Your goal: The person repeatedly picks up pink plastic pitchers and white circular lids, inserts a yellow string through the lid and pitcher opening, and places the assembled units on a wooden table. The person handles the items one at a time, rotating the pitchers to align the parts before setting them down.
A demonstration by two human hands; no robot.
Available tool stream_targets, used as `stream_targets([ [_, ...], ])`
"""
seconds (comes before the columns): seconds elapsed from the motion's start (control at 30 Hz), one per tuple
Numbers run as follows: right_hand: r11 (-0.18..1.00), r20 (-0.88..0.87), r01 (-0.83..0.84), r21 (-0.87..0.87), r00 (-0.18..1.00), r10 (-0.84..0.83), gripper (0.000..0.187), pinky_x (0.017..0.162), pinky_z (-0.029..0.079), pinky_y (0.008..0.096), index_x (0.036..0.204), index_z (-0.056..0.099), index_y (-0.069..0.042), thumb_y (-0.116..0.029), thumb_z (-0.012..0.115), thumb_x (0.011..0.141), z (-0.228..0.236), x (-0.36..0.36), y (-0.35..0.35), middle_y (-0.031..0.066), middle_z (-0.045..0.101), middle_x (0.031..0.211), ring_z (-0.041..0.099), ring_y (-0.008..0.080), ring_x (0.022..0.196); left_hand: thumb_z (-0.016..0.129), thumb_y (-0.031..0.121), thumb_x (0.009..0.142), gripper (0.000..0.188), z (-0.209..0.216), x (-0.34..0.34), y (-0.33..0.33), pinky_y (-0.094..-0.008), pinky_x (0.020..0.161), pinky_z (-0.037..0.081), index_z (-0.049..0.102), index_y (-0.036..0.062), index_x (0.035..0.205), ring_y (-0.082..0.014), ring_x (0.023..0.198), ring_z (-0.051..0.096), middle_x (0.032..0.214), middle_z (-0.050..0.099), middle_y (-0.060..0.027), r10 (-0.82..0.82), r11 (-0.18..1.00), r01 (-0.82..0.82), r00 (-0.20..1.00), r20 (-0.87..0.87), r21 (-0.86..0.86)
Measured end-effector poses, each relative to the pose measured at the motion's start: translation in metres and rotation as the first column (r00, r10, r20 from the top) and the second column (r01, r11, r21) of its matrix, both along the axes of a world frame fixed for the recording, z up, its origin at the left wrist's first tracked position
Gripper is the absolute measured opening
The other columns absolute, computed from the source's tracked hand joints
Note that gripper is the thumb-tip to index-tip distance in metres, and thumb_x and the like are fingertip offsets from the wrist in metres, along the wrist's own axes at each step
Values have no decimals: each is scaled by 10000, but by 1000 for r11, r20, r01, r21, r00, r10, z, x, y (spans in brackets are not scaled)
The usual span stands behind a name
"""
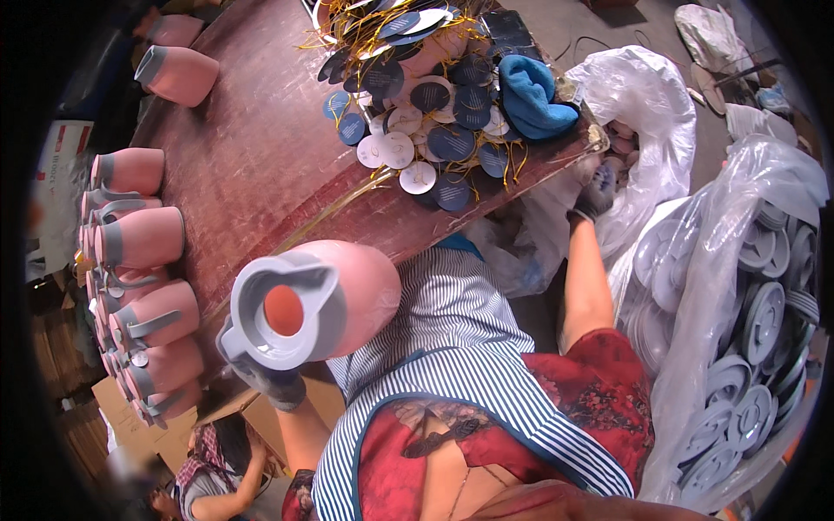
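Observation:
My left hand, in a grey glove, grips a pink jug with a grey collar and spout from its handle side. The jug is tilted so its mouth faces up toward me, and a round orange-red surface shows inside the grey ring. At the table's right corner, my right hand, also gloved, is at the mouth of a white plastic bag. Its fingers look curled, but what they hold, if anything, cannot be made out. Small pinkish pieces lie inside that bag.
Several pink jugs with grey handles line the left edge of the reddish table. Another jug lies farther back. Round tags with yellow strings and a blue cloth cover the far right. Grey lids fill a clear bag. A person is at lower left.

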State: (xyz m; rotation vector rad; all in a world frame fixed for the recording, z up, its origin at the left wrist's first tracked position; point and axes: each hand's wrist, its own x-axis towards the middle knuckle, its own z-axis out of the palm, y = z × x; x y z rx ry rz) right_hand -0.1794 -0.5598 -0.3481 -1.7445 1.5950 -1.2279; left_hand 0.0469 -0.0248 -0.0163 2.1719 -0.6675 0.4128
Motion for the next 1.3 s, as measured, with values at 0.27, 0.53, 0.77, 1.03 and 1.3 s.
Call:
stream_targets([
  [0.27,663,131,-527,-532,723,679,265,845,583,445,1118,621,155,-53,603,956,343,30,227,294,675,1104,700,330,949,683,336,935,422,49,-41,-29,-375,846,486,592,-11,1157,-257,948,602,1051,645,-148,-345,932,340,938,-24,-127],
  [0.53,11,-613,-982,-191,128,779,591,690,527,315,1157,689,-58,-296,881,651,455,76,322,112,695,1080,649,253,780,713,176,861,307,30,-54,10,-338,751,506,642,-7,1097,-281,809,628,943,659,-141,-313,935,301,949,-35,-186],
  [0.77,-578,-613,-816,-19,-447,651,855,1030,363,503,1268,695,-161,-716,692,617,445,128,298,76,606,984,544,328,1069,665,93,895,250,-4,-50,46,-287,834,495,615,-7,1118,-154,889,625,981,661,-83,-384,894,240,845,-371,-379],
  [1.03,-139,-150,-990,19,-140,979,478,1009,425,408,1260,635,-23,-305,635,874,384,125,343,165,582,1291,549,313,1140,699,105,868,270,-9,-59,47,-307,800,510,623,3,1107,-189,846,645,938,666,-102,-165,946,66,941,-297,-319],
  [1.3,-643,-417,-765,-23,-577,702,1004,1127,308,532,1410,514,-12,-774,541,756,398,162,317,235,464,1466,421,453,1353,659,79,859,288,-23,-32,61,-289,813,502,609,0,1132,-151,878,624,977,667,-74,-382,881,204,840,-386,-427],
])
